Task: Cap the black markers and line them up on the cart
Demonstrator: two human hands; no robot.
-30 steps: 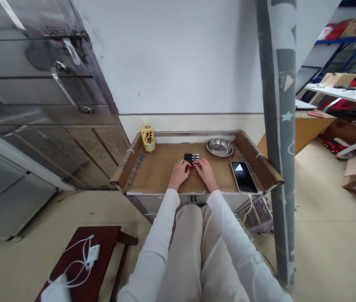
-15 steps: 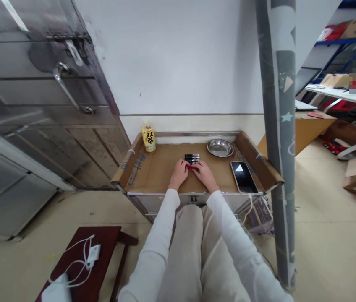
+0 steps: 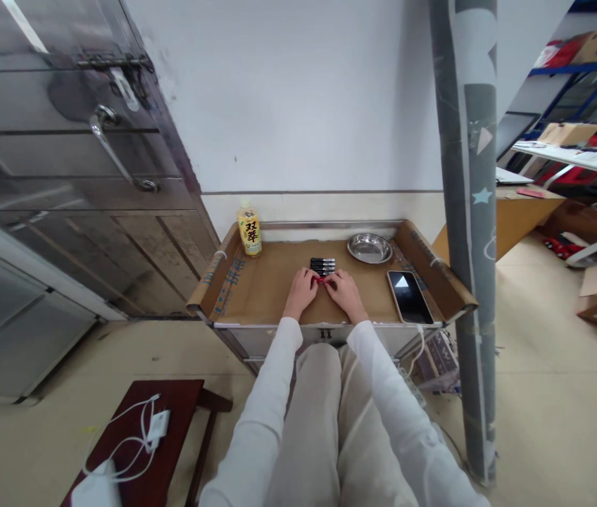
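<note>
Left hand: the left hand (image 3: 300, 291) is resting on the table (image 3: 267, 282), its grip narrow and pinching one end of a small red item (image 3: 322, 280); the item is too small to identify.
Right hand: the right hand (image 3: 345, 293) is pinching the other end of the same item, its grip closed on it; the two hands are meeting fingertip to fingertip.
Red item: it is sitting between the two hands at the middle of the table, just in front of the black markers (image 3: 322, 265).
Markers: several are lying side by side in a tight row, just beyond the fingertips and apart from them.
Nearby: a steel dish (image 3: 369, 248) is sitting behind the right hand; a phone (image 3: 409, 296) is lying at the right, near the front edge; a tea bottle (image 3: 250, 231) is standing upright in the far left corner.
Risk, slip: the item is looking tiny, so a pull from both ends is likely to flick it out of the fingers, probably toward the person's lap.
Risk, knock: the knuckles are working close to the marker row; a forward jerk could scatter it.
Risk, phone: a wide right elbow swing could nudge it off the table.
</note>
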